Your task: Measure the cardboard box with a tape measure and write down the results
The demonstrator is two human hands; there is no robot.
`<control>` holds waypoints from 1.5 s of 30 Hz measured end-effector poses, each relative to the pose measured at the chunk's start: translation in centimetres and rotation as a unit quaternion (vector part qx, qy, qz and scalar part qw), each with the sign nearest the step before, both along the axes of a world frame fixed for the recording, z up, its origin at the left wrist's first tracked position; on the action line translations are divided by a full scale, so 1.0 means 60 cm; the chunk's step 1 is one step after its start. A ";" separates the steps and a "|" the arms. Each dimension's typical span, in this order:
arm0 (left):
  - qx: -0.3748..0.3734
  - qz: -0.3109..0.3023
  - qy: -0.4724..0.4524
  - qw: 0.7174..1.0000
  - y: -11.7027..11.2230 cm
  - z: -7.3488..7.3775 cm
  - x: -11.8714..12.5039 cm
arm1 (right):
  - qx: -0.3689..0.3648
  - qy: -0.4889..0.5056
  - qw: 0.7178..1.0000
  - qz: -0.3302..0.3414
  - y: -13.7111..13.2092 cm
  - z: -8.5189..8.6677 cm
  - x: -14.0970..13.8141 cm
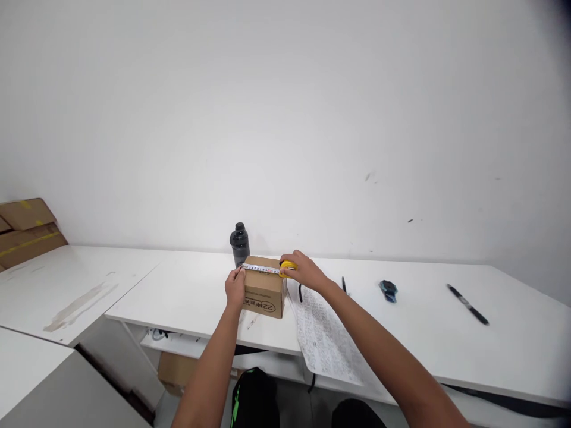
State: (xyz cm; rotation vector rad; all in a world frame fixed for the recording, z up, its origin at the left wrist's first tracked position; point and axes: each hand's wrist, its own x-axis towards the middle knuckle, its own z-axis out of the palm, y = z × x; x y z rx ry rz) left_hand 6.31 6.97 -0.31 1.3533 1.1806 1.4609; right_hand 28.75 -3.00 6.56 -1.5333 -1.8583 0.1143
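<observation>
A brown cardboard box (pixel 264 295) with dark print on its front rests on the white desk. Across its top lies the pulled-out blade of a yellow tape measure (pixel 288 269). My right hand (pixel 306 270) is closed around the tape measure's case at the box's right end. At the left end, my left hand (pixel 236 286) pinches the tip of the blade against the box's edge. Right behind the box stands a dark bottle (pixel 239 242).
A patterned cloth (pixel 323 339) hangs over the front edge of the desk (pixel 419 333). To the right lie a small dark-blue object (pixel 388 290) and a black pen (pixel 467 304). Cardboard boxes (pixel 31 235) are stacked at the far left; another box (pixel 173 371) is under the desk.
</observation>
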 end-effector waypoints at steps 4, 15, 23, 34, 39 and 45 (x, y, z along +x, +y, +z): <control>0.012 -0.003 0.000 1.000 0.004 -0.007 -0.001 | -0.016 -0.029 0.999 0.006 0.004 0.012 0.000; 0.003 -0.013 0.014 1.000 -0.001 -0.001 -0.001 | -0.083 -0.126 0.988 0.039 0.009 0.048 0.002; -0.011 -0.011 0.002 1.000 -0.010 0.002 0.001 | -0.070 -0.133 0.988 0.043 0.006 0.042 -0.002; -0.004 -0.017 -0.003 1.000 -0.014 0.001 0.004 | -0.075 -0.132 0.988 0.039 -0.002 0.039 0.000; -0.007 -0.012 -0.010 1.000 -0.013 -0.001 0.005 | -0.071 -0.147 0.985 0.049 -0.003 0.025 0.010; -0.005 -0.006 -0.027 1.000 -0.016 -0.002 0.006 | -0.042 -0.113 0.992 0.020 -0.019 -0.005 0.009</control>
